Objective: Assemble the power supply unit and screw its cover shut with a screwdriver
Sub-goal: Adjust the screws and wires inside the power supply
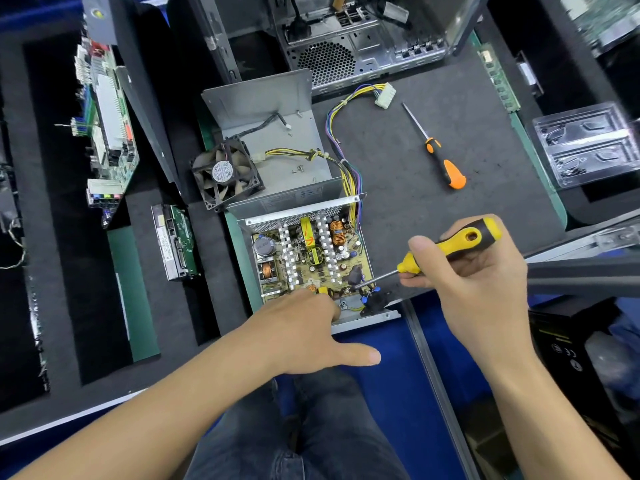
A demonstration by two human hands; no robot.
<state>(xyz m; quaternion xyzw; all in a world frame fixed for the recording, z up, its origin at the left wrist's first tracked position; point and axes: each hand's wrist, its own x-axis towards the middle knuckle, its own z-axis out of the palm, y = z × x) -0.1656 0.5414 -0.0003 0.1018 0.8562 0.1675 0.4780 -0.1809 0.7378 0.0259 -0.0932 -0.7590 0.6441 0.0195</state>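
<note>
Thin sheet steel makes up the power supply case (363, 318), which sits open on the dark tabletop (485, 109) at its near edge, its circuit board (304, 258) exposed. The right hand (485, 271) is wrapped around the yellow-and-black screwdriver (446, 247), whose tip reaches a spot at the board's near right corner; whether it sits in a screw head I cannot tell. The left hand (304, 327) lies flat with straight fingers on the case's near edge, steadying it, thumb spread out. I judge the case stiff but light enough to slide under the driver's push, so pressing it down is sensible; hold it by the metal walls, not the fragile coils and heat sinks. Behind the case lies the detached cover (263, 102) with the fan (225, 173) leaning against it and loose small screws on it, easily lost. A second, orange screwdriver (446, 164) lies to the right of the cover.
</note>
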